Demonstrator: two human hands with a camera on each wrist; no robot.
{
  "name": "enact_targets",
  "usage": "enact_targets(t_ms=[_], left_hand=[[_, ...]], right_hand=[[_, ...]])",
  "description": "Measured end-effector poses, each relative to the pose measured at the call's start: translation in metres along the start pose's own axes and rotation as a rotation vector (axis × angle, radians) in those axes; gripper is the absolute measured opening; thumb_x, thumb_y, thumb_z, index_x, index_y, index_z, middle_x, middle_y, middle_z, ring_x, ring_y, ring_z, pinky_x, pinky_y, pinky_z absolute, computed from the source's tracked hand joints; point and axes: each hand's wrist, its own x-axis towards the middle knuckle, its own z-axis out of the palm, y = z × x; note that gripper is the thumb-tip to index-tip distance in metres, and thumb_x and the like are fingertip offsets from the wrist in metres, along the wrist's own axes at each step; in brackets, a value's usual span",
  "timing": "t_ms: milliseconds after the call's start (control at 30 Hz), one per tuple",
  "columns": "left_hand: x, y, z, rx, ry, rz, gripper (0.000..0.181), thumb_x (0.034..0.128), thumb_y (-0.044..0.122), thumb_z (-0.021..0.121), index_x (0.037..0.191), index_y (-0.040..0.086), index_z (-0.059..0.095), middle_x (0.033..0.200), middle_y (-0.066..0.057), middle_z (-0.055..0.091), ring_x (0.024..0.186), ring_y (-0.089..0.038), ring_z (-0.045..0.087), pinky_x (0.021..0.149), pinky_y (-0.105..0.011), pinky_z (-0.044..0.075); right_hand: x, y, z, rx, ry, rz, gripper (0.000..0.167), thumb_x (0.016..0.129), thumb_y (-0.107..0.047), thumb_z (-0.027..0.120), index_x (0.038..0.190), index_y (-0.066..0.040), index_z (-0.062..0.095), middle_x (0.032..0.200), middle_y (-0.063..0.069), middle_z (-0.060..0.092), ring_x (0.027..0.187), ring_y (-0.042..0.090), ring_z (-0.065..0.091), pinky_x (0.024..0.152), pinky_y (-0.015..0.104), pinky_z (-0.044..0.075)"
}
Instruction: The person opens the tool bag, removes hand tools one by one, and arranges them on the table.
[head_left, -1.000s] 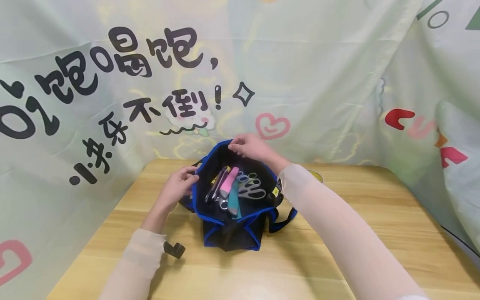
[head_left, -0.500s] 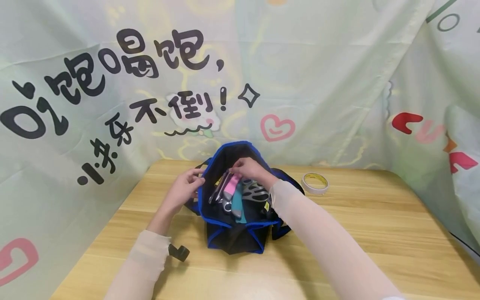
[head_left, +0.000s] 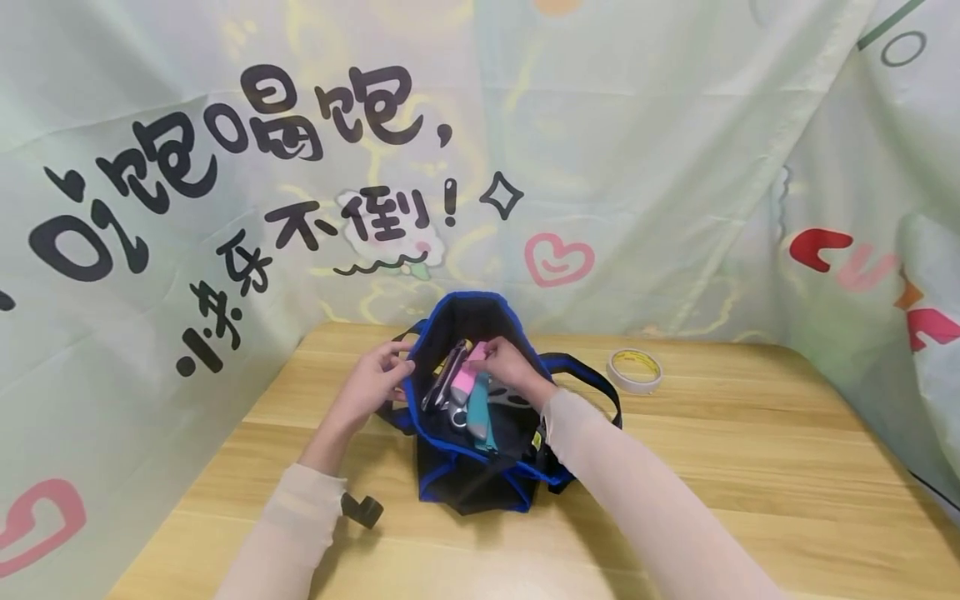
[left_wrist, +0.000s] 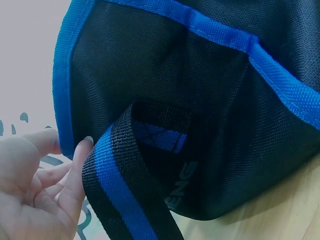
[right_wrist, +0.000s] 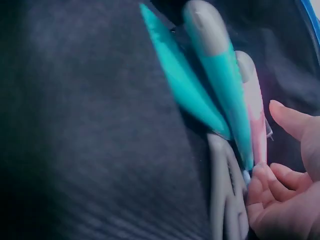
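A black fabric bag with blue trim (head_left: 474, 490) stands gaping on the table. My left hand (head_left: 372, 381) pinches its left rim between thumb and fingers; the left wrist view shows the blue-edged side (left_wrist: 64, 100) there. Inside the bag is my right hand (head_left: 513, 371). Its curled fingertips touch the lower end of a pink tool with a grey tip (right_wrist: 256, 107), while the thumb stands apart. Beside that lie a teal grey-tipped tool (right_wrist: 220, 75) and a flat teal piece (right_wrist: 187, 82). Grey scissor handles (right_wrist: 220, 180) lie by the fingers. Dark slim tools (head_left: 444, 377) lean at the left.
A roll of tape (head_left: 639, 387) lies on the wooden table (head_left: 750, 467) right of the bag. One strap (head_left: 596, 379) loops out on the right, another (left_wrist: 122, 192) hangs by the left hand. A printed cloth wall (head_left: 660, 167) closes off the back.
My right hand has come down from the far rim into the bag, to the pink tool. The tape roll has come into full view. My left hand keeps its hold on the rim.
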Motion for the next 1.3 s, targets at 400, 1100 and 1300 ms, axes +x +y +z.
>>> enact_targets(t_ms=[400, 1100, 1300], left_hand=[[-0.002, 0.002, 0.003, -0.029, -0.007, -0.011, 0.04, 0.0971, 0.009, 0.058, 0.134, -0.001, 0.05, 0.093, -0.016, 0.058, 0.07, -0.032, 0.061, 0.066, -0.041, 0.059], [-0.003, -0.001, 0.003, 0.006, -0.016, -0.022, 0.04, 0.0976, 0.012, 0.058, 0.135, 0.0, 0.05, 0.099, -0.02, 0.06, 0.073, -0.023, 0.064, 0.066, -0.037, 0.059], [0.0, -0.003, 0.002, 0.012, -0.014, -0.017, 0.04, 0.0978, 0.013, 0.058, 0.135, 0.0, 0.051, 0.101, -0.022, 0.06, 0.074, -0.023, 0.063, 0.066, -0.036, 0.058]], right_hand=[[-0.007, -0.003, 0.015, -0.089, 0.045, 0.066, 0.073, 0.081, -0.044, 0.076, 0.132, 0.003, 0.052, 0.118, 0.017, 0.061, 0.098, 0.027, 0.059, 0.086, 0.038, 0.051], [-0.007, 0.003, -0.006, 0.181, -0.059, 0.177, 0.045, 0.094, -0.022, 0.065, 0.13, 0.003, 0.058, 0.104, 0.015, 0.066, 0.086, 0.022, 0.064, 0.071, 0.03, 0.054], [-0.011, -0.005, -0.014, 0.296, -0.107, 0.214, 0.046, 0.094, -0.021, 0.066, 0.132, 0.003, 0.055, 0.107, 0.014, 0.064, 0.089, 0.024, 0.064, 0.072, 0.032, 0.054]])
